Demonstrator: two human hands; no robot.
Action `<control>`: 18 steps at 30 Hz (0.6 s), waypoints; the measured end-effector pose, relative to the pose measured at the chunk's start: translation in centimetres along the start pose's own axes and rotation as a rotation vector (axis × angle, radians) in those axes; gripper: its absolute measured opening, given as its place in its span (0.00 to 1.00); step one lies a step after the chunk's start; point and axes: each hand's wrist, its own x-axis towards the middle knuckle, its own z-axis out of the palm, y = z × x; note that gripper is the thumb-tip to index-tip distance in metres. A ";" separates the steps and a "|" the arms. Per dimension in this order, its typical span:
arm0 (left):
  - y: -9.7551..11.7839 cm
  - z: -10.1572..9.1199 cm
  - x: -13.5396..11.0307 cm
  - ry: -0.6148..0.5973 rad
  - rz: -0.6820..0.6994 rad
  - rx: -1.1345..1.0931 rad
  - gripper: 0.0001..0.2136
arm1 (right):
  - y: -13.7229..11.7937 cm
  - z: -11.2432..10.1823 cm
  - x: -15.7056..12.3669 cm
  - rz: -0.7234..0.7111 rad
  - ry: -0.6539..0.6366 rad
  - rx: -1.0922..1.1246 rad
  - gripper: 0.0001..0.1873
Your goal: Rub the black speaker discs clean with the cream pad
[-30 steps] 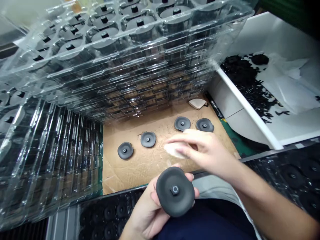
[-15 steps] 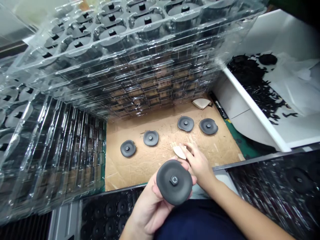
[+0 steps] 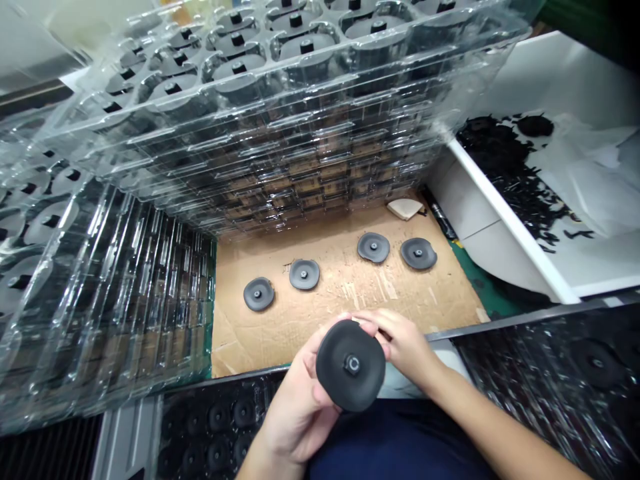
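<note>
My left hand [image 3: 301, 399] holds a dark grey, dished rubber-like disc [image 3: 345, 393] with a small raised hub in its middle, tilted toward me. Just behind the disc's upper right edge is my right hand [image 3: 407, 343], its fingers closed. They hold a cream wedge-shaped pad, now almost wholly hidden behind the disc and fingers. Beyond my hands, similar discs lie on a cardboard sheet [image 3: 280, 333]: two at the left, a disc [image 3: 259, 294] and another disc [image 3: 304, 274], and two at the right, a disc [image 3: 373, 247] and a disc [image 3: 419, 254].
Stacked clear plastic trays [image 3: 320, 133] full of discs rise behind the cardboard, with another tray stack [image 3: 125, 280] at left. A second cream wedge [image 3: 405, 209] lies near a black marker [image 3: 440, 217]. A white bin [image 3: 515, 220] at right holds black scraps [image 3: 505, 160].
My right hand has moved toward me, bringing the cream wedge-shaped pad from above the cardboard to behind the disc's upper edge. My left hand has turned the disc slightly.
</note>
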 end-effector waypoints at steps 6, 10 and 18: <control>0.1 1.6 0.0 0.104 0.067 0.015 0.29 | -6.8 -4.3 1.9 -0.043 0.218 0.020 0.12; -0.1 1.4 0.4 0.182 0.128 -0.002 0.24 | -10.7 -4.4 1.7 -0.370 0.036 -0.018 0.13; 0.2 1.1 0.3 0.195 0.074 -0.038 0.19 | -10.8 -3.6 3.1 -0.455 0.024 -0.015 0.13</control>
